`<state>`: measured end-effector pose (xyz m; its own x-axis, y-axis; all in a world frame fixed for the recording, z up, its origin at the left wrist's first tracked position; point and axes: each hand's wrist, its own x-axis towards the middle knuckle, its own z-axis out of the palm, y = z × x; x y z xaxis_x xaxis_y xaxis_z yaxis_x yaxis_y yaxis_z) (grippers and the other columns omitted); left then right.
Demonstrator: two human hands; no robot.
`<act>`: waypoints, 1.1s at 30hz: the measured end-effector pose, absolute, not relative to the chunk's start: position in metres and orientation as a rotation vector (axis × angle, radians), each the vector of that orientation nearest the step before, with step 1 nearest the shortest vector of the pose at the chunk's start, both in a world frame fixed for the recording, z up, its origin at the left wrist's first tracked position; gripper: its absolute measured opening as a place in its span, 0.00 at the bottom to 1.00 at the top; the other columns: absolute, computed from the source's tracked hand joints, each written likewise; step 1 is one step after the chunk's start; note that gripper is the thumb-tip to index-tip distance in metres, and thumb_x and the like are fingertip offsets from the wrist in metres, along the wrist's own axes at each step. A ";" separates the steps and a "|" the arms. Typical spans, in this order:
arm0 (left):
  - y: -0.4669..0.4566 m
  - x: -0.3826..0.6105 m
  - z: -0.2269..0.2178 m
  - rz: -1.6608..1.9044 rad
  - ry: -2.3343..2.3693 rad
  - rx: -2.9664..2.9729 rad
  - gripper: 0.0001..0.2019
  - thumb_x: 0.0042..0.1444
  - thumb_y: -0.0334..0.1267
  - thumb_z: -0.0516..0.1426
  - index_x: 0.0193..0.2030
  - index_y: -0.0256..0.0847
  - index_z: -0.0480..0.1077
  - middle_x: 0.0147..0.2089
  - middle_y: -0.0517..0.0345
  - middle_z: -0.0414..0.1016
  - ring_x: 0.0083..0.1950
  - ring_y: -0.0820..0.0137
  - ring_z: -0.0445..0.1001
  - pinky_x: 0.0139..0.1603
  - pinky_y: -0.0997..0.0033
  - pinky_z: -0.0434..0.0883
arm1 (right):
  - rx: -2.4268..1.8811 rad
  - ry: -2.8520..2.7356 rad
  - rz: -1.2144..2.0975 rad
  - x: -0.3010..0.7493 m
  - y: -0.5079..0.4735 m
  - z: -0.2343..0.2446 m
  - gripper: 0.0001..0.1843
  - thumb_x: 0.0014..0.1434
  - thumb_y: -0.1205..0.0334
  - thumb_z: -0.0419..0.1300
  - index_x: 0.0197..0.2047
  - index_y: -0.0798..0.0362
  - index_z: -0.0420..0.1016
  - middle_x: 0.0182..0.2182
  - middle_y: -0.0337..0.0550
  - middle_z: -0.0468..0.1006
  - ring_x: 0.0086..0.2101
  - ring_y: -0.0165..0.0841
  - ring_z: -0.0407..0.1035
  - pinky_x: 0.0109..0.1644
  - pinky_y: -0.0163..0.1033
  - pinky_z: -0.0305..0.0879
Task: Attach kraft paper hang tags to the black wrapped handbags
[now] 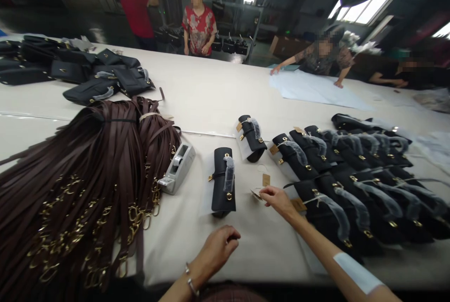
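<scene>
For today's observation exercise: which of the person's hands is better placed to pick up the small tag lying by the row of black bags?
Probably the right hand: its fingers already touch a small tag beside the black bags. The left hand rests curled near the table edge, farther back.

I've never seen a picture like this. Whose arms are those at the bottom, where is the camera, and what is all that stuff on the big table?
The camera sits on a person's head, looking down at their own bare hands. The right hand pinches a small paper tag beside a row of black bags. The left hand, loosely curled and with a bracelet on the wrist, rests on the white table holding nothing visible. One black bag lies alone in front. To the left are a grey tape dispenser and a large bundle of brown straps with gold clasps. Other people work at the far side.
</scene>
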<state>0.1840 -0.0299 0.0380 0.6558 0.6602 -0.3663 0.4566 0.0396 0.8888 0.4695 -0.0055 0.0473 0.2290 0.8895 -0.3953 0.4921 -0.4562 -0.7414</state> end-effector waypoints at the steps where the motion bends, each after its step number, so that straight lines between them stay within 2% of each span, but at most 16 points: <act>1: -0.026 0.189 0.046 0.236 0.915 1.617 0.13 0.59 0.38 0.53 0.46 0.41 0.76 0.46 0.52 0.79 0.48 0.63 0.75 0.53 0.64 0.68 | -2.006 -1.180 1.176 0.469 -0.007 0.058 0.20 0.52 0.47 0.58 0.37 0.55 0.76 0.35 0.46 0.78 0.37 0.37 0.72 0.39 0.44 0.75; 3: -0.018 0.202 0.061 0.356 0.866 1.648 0.13 0.60 0.38 0.53 0.48 0.41 0.75 0.46 0.53 0.78 0.47 0.65 0.74 0.52 0.64 0.69 | -1.905 -0.991 1.245 0.467 -0.009 0.082 0.21 0.46 0.46 0.63 0.34 0.56 0.74 0.36 0.47 0.77 0.38 0.37 0.72 0.37 0.41 0.75; 5: -0.009 0.219 0.076 0.515 0.827 1.648 0.14 0.60 0.36 0.53 0.51 0.41 0.73 0.49 0.53 0.75 0.50 0.66 0.73 0.54 0.64 0.69 | -1.774 -0.805 1.307 0.463 -0.012 0.104 0.20 0.42 0.49 0.68 0.31 0.56 0.72 0.35 0.46 0.77 0.38 0.35 0.71 0.35 0.38 0.73; 7: 0.000 0.237 0.088 0.644 0.780 1.649 0.18 0.59 0.33 0.53 0.56 0.41 0.70 0.55 0.51 0.72 0.57 0.66 0.70 0.62 0.63 0.67 | -1.647 -0.682 1.367 0.458 -0.015 0.123 0.20 0.41 0.52 0.71 0.31 0.56 0.71 0.34 0.45 0.78 0.37 0.34 0.71 0.32 0.35 0.70; 9: 0.008 0.253 0.099 0.715 0.742 1.680 0.23 0.58 0.32 0.54 0.62 0.40 0.66 0.63 0.49 0.67 0.65 0.65 0.64 0.70 0.60 0.60 | -1.574 -0.656 1.431 0.454 -0.019 0.138 0.21 0.43 0.53 0.72 0.33 0.56 0.69 0.34 0.45 0.78 0.36 0.32 0.71 0.30 0.33 0.68; 11: 0.015 0.266 0.108 0.740 0.709 1.694 0.24 0.59 0.34 0.54 0.64 0.38 0.64 0.65 0.46 0.66 0.67 0.64 0.62 0.72 0.59 0.57 | -1.527 -0.654 1.476 0.451 -0.021 0.149 0.23 0.43 0.53 0.73 0.34 0.55 0.68 0.34 0.44 0.78 0.34 0.31 0.71 0.30 0.33 0.66; 13: 0.021 0.274 0.116 0.749 0.689 1.676 0.19 0.60 0.37 0.54 0.58 0.38 0.70 0.60 0.47 0.71 0.64 0.63 0.66 0.69 0.58 0.61 | -1.481 -0.662 1.486 0.449 -0.023 0.157 0.23 0.44 0.52 0.73 0.34 0.55 0.67 0.32 0.43 0.78 0.33 0.30 0.70 0.29 0.32 0.65; 15: 0.027 0.278 0.121 0.712 0.707 1.640 0.12 0.60 0.39 0.55 0.46 0.40 0.74 0.51 0.51 0.76 0.55 0.62 0.71 0.62 0.58 0.65 | -1.436 -0.648 1.464 0.449 -0.023 0.162 0.23 0.45 0.52 0.72 0.35 0.54 0.66 0.29 0.40 0.75 0.31 0.28 0.69 0.27 0.31 0.63; 18: 0.037 0.278 0.124 0.635 0.764 1.570 0.09 0.59 0.43 0.54 0.35 0.41 0.71 0.40 0.55 0.76 0.44 0.63 0.72 0.51 0.59 0.67 | -1.405 -0.570 1.461 0.450 -0.023 0.169 0.25 0.45 0.52 0.72 0.38 0.53 0.64 0.22 0.32 0.68 0.26 0.25 0.64 0.24 0.29 0.59; 19: 0.039 0.277 0.124 0.623 0.756 1.526 0.10 0.59 0.44 0.53 0.35 0.41 0.70 0.39 0.55 0.76 0.42 0.63 0.72 0.49 0.60 0.67 | -1.401 -0.544 1.477 0.451 -0.022 0.171 0.26 0.44 0.52 0.72 0.38 0.52 0.63 0.21 0.30 0.65 0.24 0.24 0.62 0.23 0.29 0.56; 21: 0.044 0.275 0.126 0.622 0.679 1.432 0.11 0.60 0.44 0.52 0.38 0.40 0.69 0.46 0.52 0.77 0.45 0.63 0.72 0.51 0.60 0.67 | -1.398 -0.528 1.524 0.452 -0.021 0.177 0.27 0.44 0.52 0.73 0.39 0.51 0.62 0.19 0.28 0.62 0.21 0.22 0.57 0.21 0.27 0.49; 24: 0.046 0.273 0.133 0.626 0.483 1.396 0.19 0.58 0.40 0.55 0.55 0.40 0.68 0.59 0.51 0.72 0.59 0.62 0.69 0.63 0.60 0.62 | -1.388 -0.577 1.574 0.449 -0.016 0.185 0.26 0.45 0.53 0.72 0.38 0.52 0.61 0.19 0.26 0.59 0.18 0.19 0.50 0.20 0.27 0.42; 26: 0.045 0.273 0.137 0.601 0.397 1.430 0.23 0.54 0.36 0.57 0.59 0.42 0.68 0.54 0.53 0.74 0.56 0.63 0.70 0.61 0.62 0.64 | -1.373 -0.619 1.608 0.445 -0.012 0.191 0.25 0.46 0.53 0.72 0.37 0.52 0.61 0.18 0.26 0.59 0.17 0.18 0.48 0.20 0.28 0.40; 28: 0.045 0.273 0.136 0.561 0.414 1.418 0.15 0.54 0.37 0.58 0.49 0.39 0.73 0.42 0.56 0.75 0.44 0.67 0.71 0.49 0.65 0.67 | -1.384 -0.653 1.638 0.442 -0.007 0.198 0.25 0.46 0.53 0.71 0.37 0.52 0.61 0.19 0.26 0.61 0.17 0.18 0.48 0.20 0.28 0.40; 30: 0.046 0.271 0.132 0.531 0.485 1.346 0.10 0.55 0.41 0.58 0.39 0.37 0.72 0.34 0.57 0.72 0.35 0.70 0.68 0.40 0.68 0.66 | -1.464 -0.694 1.633 0.441 -0.004 0.204 0.27 0.44 0.50 0.72 0.38 0.52 0.61 0.19 0.27 0.62 0.17 0.18 0.49 0.19 0.27 0.39; 33: 0.052 0.262 0.125 0.586 0.563 1.211 0.14 0.54 0.46 0.59 0.38 0.35 0.70 0.32 0.57 0.71 0.34 0.70 0.68 0.38 0.69 0.66 | -1.727 -0.834 1.594 0.447 -0.002 0.211 0.30 0.42 0.46 0.72 0.40 0.53 0.65 0.19 0.28 0.65 0.17 0.18 0.52 0.19 0.26 0.40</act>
<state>0.2622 0.0525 0.1248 0.7243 0.6839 -0.0872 -0.1147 0.2442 0.9629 0.4473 -0.0015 0.2113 0.0647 0.8018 -0.5940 0.0305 -0.5966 -0.8020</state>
